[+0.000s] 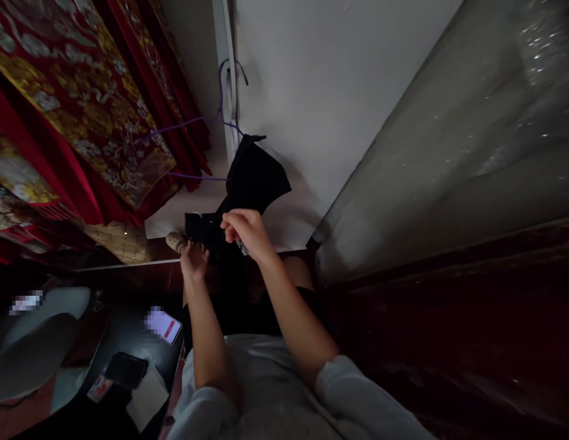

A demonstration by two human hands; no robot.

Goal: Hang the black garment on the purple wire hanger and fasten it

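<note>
A black garment hangs from a purple wire hanger in front of me, its lower part bunched and drooping. My right hand pinches the black cloth, with thumb and fingers pressed together. Lower and to the left, my left hand has its fingers curled at the garment's lower left edge. The exact grip of the left fingers is partly lost in the dark cloth. The hanger's hook loops over a pale metal rail.
Red embroidered cloth hangs at the left. A white panel stands behind the garment, with a plastic-covered surface to the right. Beige clogs are on the floor. A lit phone lies on a dark stool or table.
</note>
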